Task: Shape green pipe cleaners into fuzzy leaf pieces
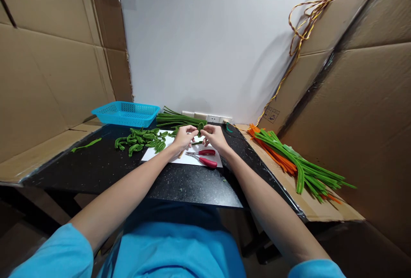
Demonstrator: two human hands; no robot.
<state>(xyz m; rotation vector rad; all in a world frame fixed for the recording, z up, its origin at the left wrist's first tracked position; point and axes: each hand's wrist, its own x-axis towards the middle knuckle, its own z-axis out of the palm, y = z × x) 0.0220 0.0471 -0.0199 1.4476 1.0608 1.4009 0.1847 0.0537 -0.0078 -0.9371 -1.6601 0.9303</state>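
Note:
Above a white sheet [154,155], my left hand [185,136] and my right hand [215,136] meet with fingers closed on a dark green leaf bent from pipe cleaner [201,128]. It stands roughly upright between the two sets of fingertips. Just below my hands, red-handled pliers [207,158] lie on the sheet, jaws toward the left. A short green piece [197,143] shows under my fingers. To the left of my left hand is a pile of similar green pipe cleaner leaves [136,139], partly on the sheet and partly on the black table.
A blue basket [128,117] stands at the back left, beside a bundle of dark green pipe cleaners [180,119]. Bright green pipe cleaners [298,162] and orange ones [276,158] lie on cardboard at right. A power strip [213,118] runs along the wall. Cardboard panels [58,55] flank the black table [96,162].

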